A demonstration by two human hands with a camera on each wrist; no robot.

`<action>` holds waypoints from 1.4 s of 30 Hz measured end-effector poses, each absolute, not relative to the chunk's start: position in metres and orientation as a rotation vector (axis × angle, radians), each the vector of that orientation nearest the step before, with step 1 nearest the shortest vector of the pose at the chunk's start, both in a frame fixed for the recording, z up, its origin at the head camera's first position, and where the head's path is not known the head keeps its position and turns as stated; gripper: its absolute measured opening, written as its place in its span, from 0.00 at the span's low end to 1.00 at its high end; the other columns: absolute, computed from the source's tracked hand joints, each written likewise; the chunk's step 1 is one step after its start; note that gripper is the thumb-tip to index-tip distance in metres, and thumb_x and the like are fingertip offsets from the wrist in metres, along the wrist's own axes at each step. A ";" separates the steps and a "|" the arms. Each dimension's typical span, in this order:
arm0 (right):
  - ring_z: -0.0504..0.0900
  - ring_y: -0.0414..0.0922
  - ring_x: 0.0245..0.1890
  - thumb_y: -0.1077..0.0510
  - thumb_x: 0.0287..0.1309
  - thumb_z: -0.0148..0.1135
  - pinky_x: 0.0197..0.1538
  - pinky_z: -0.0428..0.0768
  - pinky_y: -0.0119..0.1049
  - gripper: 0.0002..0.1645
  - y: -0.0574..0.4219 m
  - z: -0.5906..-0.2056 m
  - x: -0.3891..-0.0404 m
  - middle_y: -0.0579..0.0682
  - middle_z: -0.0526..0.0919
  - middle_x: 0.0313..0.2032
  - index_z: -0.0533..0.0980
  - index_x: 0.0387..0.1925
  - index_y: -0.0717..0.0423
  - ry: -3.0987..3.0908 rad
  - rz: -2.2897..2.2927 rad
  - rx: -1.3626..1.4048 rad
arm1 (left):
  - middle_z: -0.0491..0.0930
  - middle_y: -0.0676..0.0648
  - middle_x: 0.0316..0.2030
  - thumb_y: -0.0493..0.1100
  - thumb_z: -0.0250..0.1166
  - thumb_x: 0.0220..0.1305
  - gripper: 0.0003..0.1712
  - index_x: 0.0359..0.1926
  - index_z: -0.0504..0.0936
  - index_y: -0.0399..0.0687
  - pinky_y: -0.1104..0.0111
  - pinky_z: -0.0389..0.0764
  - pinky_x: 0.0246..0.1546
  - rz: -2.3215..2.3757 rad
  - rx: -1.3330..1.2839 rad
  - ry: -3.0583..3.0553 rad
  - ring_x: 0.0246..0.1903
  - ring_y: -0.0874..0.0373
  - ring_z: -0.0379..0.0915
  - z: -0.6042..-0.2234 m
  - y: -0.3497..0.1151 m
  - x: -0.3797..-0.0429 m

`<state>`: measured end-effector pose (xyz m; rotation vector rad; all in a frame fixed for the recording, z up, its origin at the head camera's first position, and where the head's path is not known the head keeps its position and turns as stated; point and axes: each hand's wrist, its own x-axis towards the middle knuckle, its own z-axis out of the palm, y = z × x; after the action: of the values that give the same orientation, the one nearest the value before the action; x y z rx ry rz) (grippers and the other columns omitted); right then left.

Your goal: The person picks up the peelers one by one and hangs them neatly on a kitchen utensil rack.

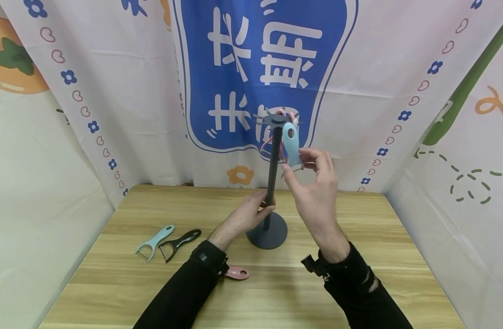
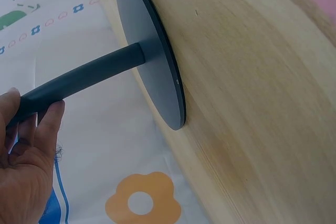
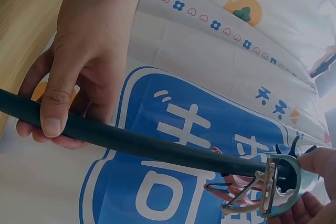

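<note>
A dark stand (image 1: 273, 169) with a round base (image 1: 259, 237) and a ring of hooks (image 1: 272, 119) on top stands upright on the table. My left hand (image 1: 248, 213) grips its pole low down, thumb and fingers around it. Up near the hooks, my right hand (image 1: 317, 189) pinches a light blue peeler (image 1: 291, 145) by its blade end, handle upward. Whether its handle hole is on a hook cannot be told. Pink peelers (image 3: 244, 182) hang from the hooks behind the pole, partly hidden in the head view.
On the wooden table (image 1: 358, 256), a light blue peeler (image 1: 161, 236) and a black peeler (image 1: 185, 238) lie at the left. A pink peeler (image 1: 238, 273) is partly covered by my left sleeve. Printed cloth (image 1: 358, 91) hangs behind the table and at both sides.
</note>
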<state>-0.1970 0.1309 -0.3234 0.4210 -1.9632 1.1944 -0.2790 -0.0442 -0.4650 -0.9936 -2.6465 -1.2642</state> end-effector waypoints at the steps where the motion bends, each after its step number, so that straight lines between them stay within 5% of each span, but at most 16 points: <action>1: 0.75 0.43 0.54 0.51 0.64 0.72 0.61 0.76 0.42 0.29 0.131 -0.323 -0.197 0.51 0.76 0.52 0.74 0.61 0.58 -1.966 1.194 0.420 | 0.79 0.53 0.43 0.45 0.62 0.75 0.06 0.49 0.77 0.52 0.70 0.83 0.50 -1.267 -0.992 -2.648 0.48 0.61 0.81 -0.465 -0.044 -0.279; 28: 0.75 0.43 0.57 0.50 0.64 0.72 0.63 0.76 0.43 0.28 0.138 -0.340 -0.202 0.50 0.77 0.55 0.74 0.60 0.58 -2.041 1.196 0.402 | 0.79 0.53 0.43 0.44 0.62 0.76 0.05 0.49 0.77 0.52 0.68 0.84 0.49 -1.302 -0.954 -2.644 0.48 0.61 0.81 -0.466 -0.042 -0.279; 36: 0.75 0.45 0.59 0.53 0.61 0.73 0.64 0.76 0.44 0.31 0.142 -0.356 -0.208 0.51 0.77 0.57 0.73 0.61 0.59 -2.095 1.187 0.401 | 0.82 0.49 0.50 0.46 0.63 0.75 0.17 0.59 0.78 0.46 0.67 0.84 0.49 -1.301 -0.889 -2.714 0.52 0.56 0.82 -0.456 -0.046 -0.273; 42: 0.75 0.45 0.60 0.54 0.60 0.74 0.65 0.75 0.44 0.33 0.141 -0.370 -0.213 0.51 0.77 0.57 0.72 0.63 0.59 -2.156 1.218 0.379 | 0.83 0.50 0.51 0.46 0.67 0.72 0.19 0.60 0.79 0.51 0.58 0.83 0.55 -1.226 -0.872 -2.692 0.53 0.55 0.81 -0.448 -0.057 -0.271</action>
<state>-0.2132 0.1414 -0.3700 0.3789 -2.1555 1.2181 -0.2708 -0.0568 -0.4476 -0.8722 -2.6919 -1.2256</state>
